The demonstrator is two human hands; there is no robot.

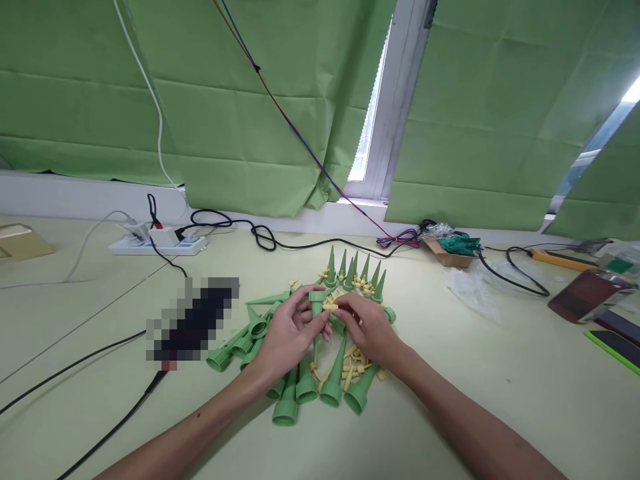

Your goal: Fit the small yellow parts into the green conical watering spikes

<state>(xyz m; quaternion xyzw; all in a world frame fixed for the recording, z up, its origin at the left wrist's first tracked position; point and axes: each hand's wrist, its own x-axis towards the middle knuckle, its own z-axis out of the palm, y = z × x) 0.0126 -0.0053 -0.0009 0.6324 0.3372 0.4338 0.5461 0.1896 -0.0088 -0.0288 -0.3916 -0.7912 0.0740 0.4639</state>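
Observation:
My left hand (293, 327) is closed round a green watering spike (317, 307), held with its wide ribbed cap up and its tip down. Between thumb and forefinger, my right hand (370, 327) pinches a small yellow plastic valve (330, 307) right beside that cap. Whether the two parts touch I cannot tell. Under and around both hands lie several more green spikes (286, 403), their hollow caps toward me. Behind the hands a row of green spikes (376, 268) stands tips up. Loose yellow valves (354, 367) are heaped below my right hand, partly hidden by it.
To the left are a pixelated dark object (195, 323) with a black cable and a white power strip (157, 247). Black cable (310, 244) runs along the back. At right sit a small cardboard box (450, 255), clear plastic wrap (473, 290), a reddish-brown bottle (585, 297) and a green-edged phone (617, 348).

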